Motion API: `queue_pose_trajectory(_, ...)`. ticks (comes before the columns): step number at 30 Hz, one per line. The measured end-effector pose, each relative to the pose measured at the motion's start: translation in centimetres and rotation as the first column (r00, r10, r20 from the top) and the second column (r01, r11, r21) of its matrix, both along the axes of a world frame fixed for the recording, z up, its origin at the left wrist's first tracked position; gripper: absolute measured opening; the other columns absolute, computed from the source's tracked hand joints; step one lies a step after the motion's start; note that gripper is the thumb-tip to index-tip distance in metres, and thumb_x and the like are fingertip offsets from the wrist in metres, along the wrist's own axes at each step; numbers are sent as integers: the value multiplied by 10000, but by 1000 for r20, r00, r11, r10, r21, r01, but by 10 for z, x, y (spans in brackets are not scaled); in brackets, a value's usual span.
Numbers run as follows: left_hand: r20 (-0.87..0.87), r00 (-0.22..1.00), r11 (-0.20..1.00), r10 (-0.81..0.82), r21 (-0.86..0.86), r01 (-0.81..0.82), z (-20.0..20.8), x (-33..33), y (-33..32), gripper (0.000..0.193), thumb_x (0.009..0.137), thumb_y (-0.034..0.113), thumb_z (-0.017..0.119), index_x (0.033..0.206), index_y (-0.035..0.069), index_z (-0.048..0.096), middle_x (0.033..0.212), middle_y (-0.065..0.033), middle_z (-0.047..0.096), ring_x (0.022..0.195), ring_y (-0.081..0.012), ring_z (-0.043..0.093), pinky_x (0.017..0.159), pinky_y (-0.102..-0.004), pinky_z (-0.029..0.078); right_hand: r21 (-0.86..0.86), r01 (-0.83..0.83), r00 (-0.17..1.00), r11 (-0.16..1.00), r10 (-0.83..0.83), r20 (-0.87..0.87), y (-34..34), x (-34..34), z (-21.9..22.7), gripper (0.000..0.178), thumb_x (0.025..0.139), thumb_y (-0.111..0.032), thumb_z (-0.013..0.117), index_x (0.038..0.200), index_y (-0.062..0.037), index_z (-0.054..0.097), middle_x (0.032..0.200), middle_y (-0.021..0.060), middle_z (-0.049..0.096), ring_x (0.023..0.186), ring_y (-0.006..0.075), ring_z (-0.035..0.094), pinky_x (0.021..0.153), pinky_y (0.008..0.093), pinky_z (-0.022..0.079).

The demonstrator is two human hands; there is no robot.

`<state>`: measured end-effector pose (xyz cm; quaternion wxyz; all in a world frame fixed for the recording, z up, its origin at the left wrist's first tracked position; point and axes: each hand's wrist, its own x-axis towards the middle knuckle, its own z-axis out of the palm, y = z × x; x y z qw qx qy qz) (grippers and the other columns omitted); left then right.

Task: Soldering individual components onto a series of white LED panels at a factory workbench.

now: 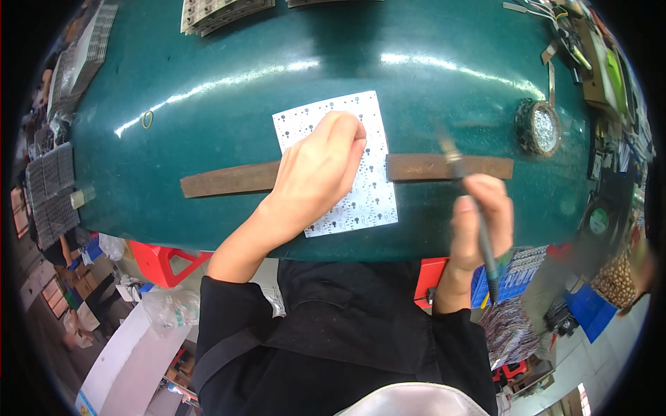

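Note:
A white circuit board panel (374, 197) with rows of small black marks lies on the green table in front of me. My left hand (320, 156) rests over its middle, fingers curled together in a pinch; whatever they grip is hidden beneath them. In my right hand (485, 215) is a pen-shaped soldering iron (483, 239), to the right of the panel. Its metal tip points up and left and is smeared by motion. Brown flat bars, a left one (229, 180) and a right one (451, 168), show on either side of the panel.
A round container with silvery contents (544, 128) stands at the right. Stacked panels (222, 12) sit at the far edge, and a rubber band (147, 119) lies at left. Tools and wires (562, 28) crowd the far right corner. Red stools (163, 263) are below the table edge.

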<state>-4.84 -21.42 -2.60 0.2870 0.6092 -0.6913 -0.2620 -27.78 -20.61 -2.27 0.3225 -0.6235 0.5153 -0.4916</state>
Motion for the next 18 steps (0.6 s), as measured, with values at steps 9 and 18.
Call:
queue_pose_trajectory(9, -165, 980, 994, -110, -45, 104, -11, 24, -3, 150, 887, -23, 520, 1036, -4, 528, 983, -178, 546, 971, -369, 566, 868, -416, 464, -176, 424, 779, 888, -457, -430, -7, -52, -7, 266, 945, -100, 628, 1190, 4, 628, 1058, 148, 635, 954, 227, 606, 862, 333, 477)
queue_pose_trajectory(18, -452, 886, 994, -105, -46, 94, 4, -19, 39, 94, 915, 127, 610, 993, 77, 627, 894, -72, 548, 771, -192, 560, 694, -321, 475, -91, 35, 948, 995, -62, -313, 23, -46, -5, 172, 969, -55, 561, 1118, 8, 618, 1007, 181, 611, 951, 296, 596, 852, 385, 476)
